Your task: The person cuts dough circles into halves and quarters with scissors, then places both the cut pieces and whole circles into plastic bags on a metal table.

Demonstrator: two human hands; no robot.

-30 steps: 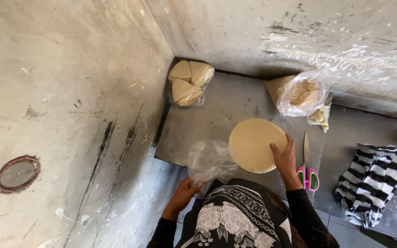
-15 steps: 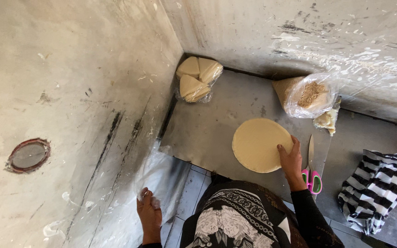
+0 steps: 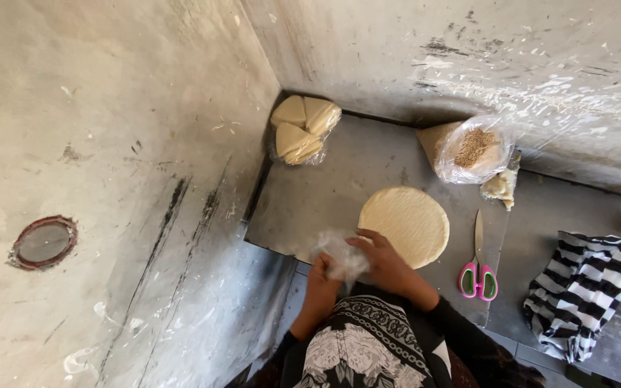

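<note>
1. Both hands meet at the near edge of the worktop (image 3: 339,187), fingers closed on a crumpled piece of clear plastic (image 3: 339,255).
2. The left hand (image 3: 323,271) grips the plastic from below and behind; the right hand (image 3: 384,264) pinches it from the other side, thumb and fingers curled in.
3. The plastic sits between the two hands, bunched up, just beside the near-left rim of the flatbread (image 3: 405,224).
4. The flatbread is a pale round disc lying flat on the worktop; the right hand overlaps its near edge.
5. To the right of the disc lie scissors (image 3: 477,266) with pink and green handles, blades pointing away from the person.
6. Farther back, near the rear wall, stands a clear bag (image 3: 468,151) with a pale wedge and brown grain-like filling showing through it.
7. Just right of that bag lies a small pale scrap (image 3: 499,187) of dough or bread.
8. In the far left corner rests a pack of wedges (image 3: 300,129), folded pale pieces wrapped in clear film.
9. A black and white striped cloth (image 3: 583,287) lies crumpled at the right, well apart from the hands.
10. A round drain (image 3: 43,242) shows in the grey wall on the left.
</note>
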